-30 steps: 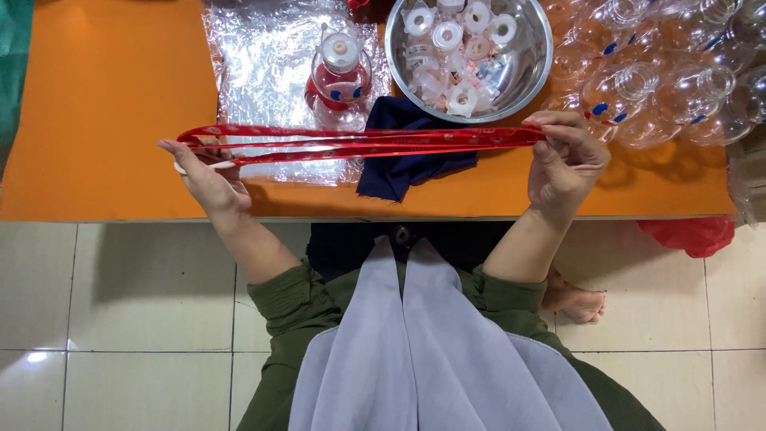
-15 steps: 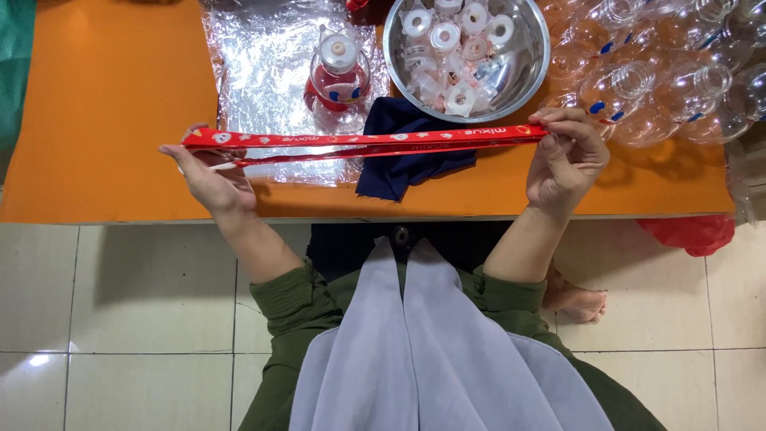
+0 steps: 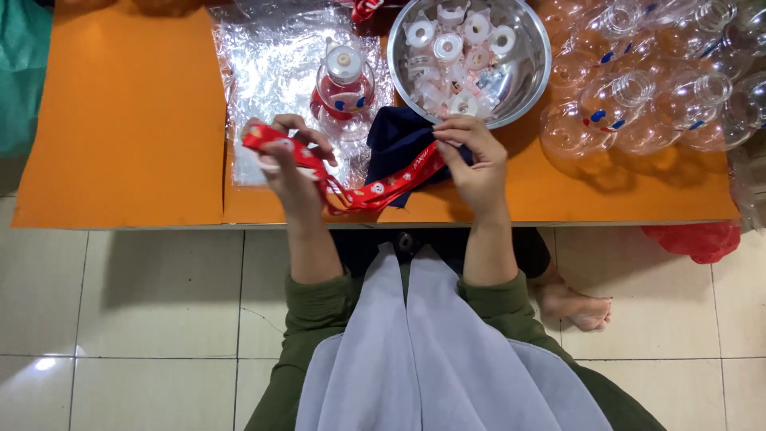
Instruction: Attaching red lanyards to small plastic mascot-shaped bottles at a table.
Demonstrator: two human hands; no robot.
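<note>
both hands pinch one red printed strap point(image 3: 375, 190): left hand point(image 3: 291, 164) grips one end, right hand point(image 3: 476, 156) the other; one steel bowl point(image 3: 527, 84), one filled bottle point(image 3: 343, 84).

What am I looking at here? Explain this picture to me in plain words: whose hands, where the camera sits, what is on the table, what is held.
There is no machine here. A person wears a camera on the head, so the one view looks straight down at their own two hands and lap.

The left hand and the right hand each grip one end of a red patterned ribbon, which sags slack between them at the near edge of the orange table.

On the table lie a sheet of silver foil, a small bottle with red contents standing on the foil, a dark blue cloth, a metal bowl filled with white plastic caps, and a heap of empty clear plastic bottles at the right. Below is a tiled floor.
</note>
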